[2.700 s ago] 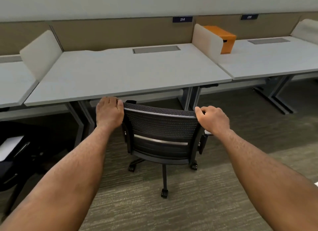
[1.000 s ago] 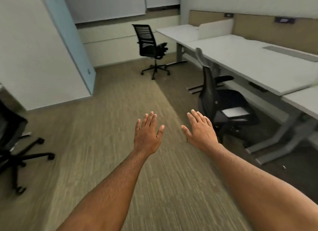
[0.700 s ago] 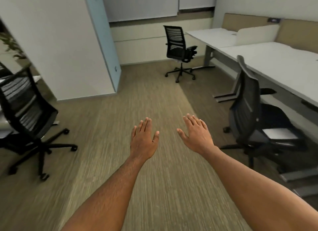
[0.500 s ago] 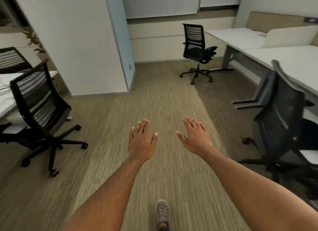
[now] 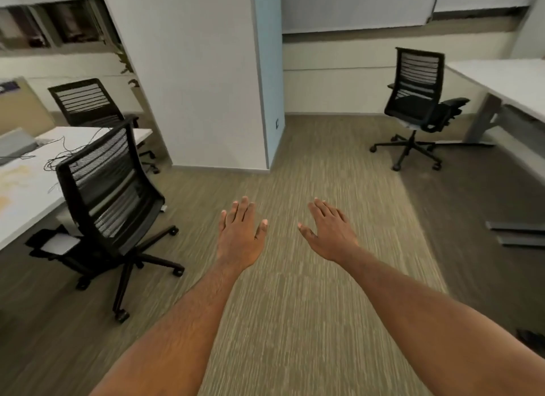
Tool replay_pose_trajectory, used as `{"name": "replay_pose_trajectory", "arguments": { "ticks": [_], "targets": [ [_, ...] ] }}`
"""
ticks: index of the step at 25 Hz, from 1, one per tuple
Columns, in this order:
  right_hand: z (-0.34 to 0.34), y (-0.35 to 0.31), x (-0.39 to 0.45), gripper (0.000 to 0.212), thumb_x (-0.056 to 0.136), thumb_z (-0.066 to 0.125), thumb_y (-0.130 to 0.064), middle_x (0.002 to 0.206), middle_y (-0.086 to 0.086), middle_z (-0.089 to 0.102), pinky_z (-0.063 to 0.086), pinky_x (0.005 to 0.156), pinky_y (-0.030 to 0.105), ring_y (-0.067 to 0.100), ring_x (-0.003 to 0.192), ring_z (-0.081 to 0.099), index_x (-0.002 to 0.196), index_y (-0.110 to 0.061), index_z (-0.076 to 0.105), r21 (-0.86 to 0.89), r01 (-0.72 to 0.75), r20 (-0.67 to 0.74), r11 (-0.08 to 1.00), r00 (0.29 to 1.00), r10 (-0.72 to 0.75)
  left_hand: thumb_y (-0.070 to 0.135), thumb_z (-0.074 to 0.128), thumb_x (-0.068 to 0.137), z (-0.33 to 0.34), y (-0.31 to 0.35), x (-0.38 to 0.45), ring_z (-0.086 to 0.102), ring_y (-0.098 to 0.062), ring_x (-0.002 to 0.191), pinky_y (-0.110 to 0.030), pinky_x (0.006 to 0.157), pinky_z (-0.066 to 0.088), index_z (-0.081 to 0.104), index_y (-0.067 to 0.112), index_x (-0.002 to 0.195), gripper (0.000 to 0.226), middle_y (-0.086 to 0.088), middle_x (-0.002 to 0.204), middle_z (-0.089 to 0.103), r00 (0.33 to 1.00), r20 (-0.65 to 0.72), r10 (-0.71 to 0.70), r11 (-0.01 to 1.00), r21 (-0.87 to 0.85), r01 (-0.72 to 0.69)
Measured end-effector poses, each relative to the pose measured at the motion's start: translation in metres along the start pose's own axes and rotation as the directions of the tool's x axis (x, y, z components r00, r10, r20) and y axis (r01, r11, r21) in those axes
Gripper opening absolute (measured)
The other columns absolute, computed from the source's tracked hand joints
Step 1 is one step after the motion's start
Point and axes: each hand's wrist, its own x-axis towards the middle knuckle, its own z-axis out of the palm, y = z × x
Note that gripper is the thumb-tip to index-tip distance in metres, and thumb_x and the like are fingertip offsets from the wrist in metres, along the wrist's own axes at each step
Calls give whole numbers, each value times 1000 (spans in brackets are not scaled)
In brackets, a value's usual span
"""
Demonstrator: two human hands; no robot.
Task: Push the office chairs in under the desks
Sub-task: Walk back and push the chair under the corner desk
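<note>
A black mesh office chair (image 5: 109, 195) stands at the left, partly out from a white desk (image 5: 26, 183), its back toward me. Behind it a second black chair (image 5: 85, 103) sits at the same desk row. A third black chair (image 5: 418, 100) stands out on the carpet at the far right, beside another white desk (image 5: 507, 83). My left hand (image 5: 240, 236) and my right hand (image 5: 330, 233) are held out flat over the carpet, fingers apart, holding nothing and touching no chair.
A white and pale-blue pillar (image 5: 206, 77) rises in the middle ahead. Cables (image 5: 62, 148) lie on the left desk. Grey desk feet (image 5: 519, 233) rest on the floor at the right. Striped carpet runs between the two desk rows.
My hands let go of the chair pushed under the desk. The view swung left across the room; the near right chair left the frame and the left chair came closer.
</note>
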Motion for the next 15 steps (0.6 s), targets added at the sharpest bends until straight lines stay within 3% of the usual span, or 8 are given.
{"name": "replay_pose_trajectory", "arguments": {
  "ticks": [8,15],
  "targets": [
    [29,27,177,72,101,25,-60,167,4,9,2,122,40,20,154,3,158,-17,14,-34,-1,16,999,1000,2,47,27,105,42,-41,186,-2,-21,155,-42,123,-7,23,15,157,62,-3,168,6,1000,-3,13,1000,-19,-13],
    [23,78,357,72,101,26,-59,167,4,8,2,123,41,20,153,2,158,-18,13,-30,-163,-42,986,986,162,49,25,104,77,-58,395,-1,-23,155,-43,123,-6,26,15,156,62,-4,168,6,979,45,197,980,2,-198]
  ]
}}
